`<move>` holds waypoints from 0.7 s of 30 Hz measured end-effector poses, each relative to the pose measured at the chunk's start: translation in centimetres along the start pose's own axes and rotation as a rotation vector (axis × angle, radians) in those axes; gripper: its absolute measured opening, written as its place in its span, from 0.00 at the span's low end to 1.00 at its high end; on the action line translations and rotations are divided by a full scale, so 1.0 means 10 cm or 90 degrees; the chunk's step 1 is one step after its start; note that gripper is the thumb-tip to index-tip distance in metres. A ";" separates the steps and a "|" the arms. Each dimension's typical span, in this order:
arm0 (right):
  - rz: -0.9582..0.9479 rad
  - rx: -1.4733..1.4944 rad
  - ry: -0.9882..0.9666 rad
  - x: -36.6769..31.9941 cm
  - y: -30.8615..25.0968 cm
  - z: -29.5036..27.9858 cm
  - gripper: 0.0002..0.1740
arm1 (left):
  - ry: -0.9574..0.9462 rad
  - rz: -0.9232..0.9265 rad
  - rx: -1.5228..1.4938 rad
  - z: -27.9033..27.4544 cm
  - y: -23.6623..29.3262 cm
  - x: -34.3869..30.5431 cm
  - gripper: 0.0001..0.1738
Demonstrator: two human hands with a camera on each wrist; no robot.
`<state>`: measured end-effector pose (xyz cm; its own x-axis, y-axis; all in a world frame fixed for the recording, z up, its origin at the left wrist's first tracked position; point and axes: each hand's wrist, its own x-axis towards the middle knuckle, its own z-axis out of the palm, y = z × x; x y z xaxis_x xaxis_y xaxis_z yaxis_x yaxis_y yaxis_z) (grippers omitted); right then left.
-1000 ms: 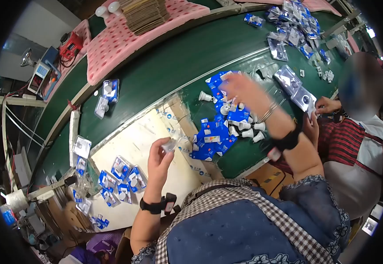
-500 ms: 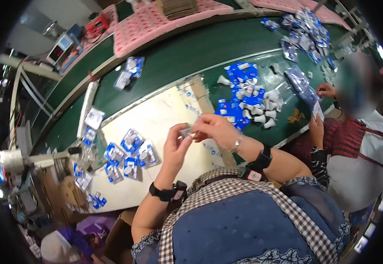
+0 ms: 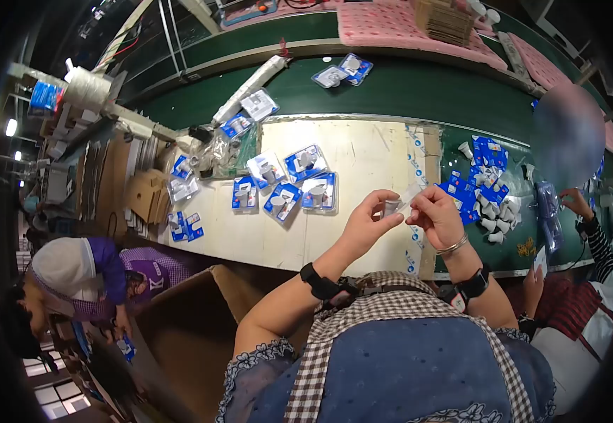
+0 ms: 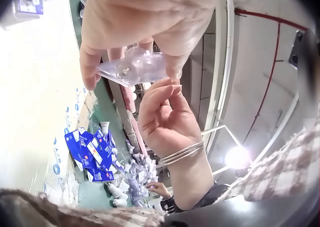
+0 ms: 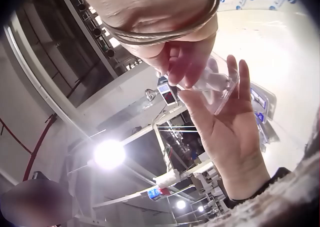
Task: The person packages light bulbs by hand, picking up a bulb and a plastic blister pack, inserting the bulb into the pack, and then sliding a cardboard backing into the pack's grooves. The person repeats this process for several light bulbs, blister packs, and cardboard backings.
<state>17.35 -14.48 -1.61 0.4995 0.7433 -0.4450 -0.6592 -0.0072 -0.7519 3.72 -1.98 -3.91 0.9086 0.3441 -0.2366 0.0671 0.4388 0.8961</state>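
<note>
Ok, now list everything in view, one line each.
clear blister shell: one, transparent, pinched between both hands
packed blister packs: about five, blue and clear, clustered on the board
board: one, cream, on the belt
blue cards: a pile, blue, on the belt at the right
loose bulbs: several, white, beside the cards
belt: one, green
foam sheet: one, pink, far side
cardboard box: one, brown, below the board
left hand: pinches the shell
right hand: pinches the shell, bangles on wrist
</note>
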 end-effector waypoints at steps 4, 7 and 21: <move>-0.042 -0.069 -0.046 0.01 0.10 0.08 0.04 | -0.014 -0.046 -0.057 -0.11 0.00 -0.16 0.23; -0.025 -0.060 -0.068 0.00 0.14 0.17 0.05 | -0.038 -0.040 -0.113 -0.18 -0.04 -0.24 0.21; -0.199 -0.370 0.174 -0.10 0.35 0.23 0.04 | 0.143 0.253 0.374 -0.20 -0.04 -0.26 0.18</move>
<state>13.22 -13.71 -2.64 0.7889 0.5757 -0.2150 -0.0935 -0.2332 -0.9679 0.53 -1.40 -4.36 0.8086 0.5731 0.1329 0.0172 -0.2489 0.9684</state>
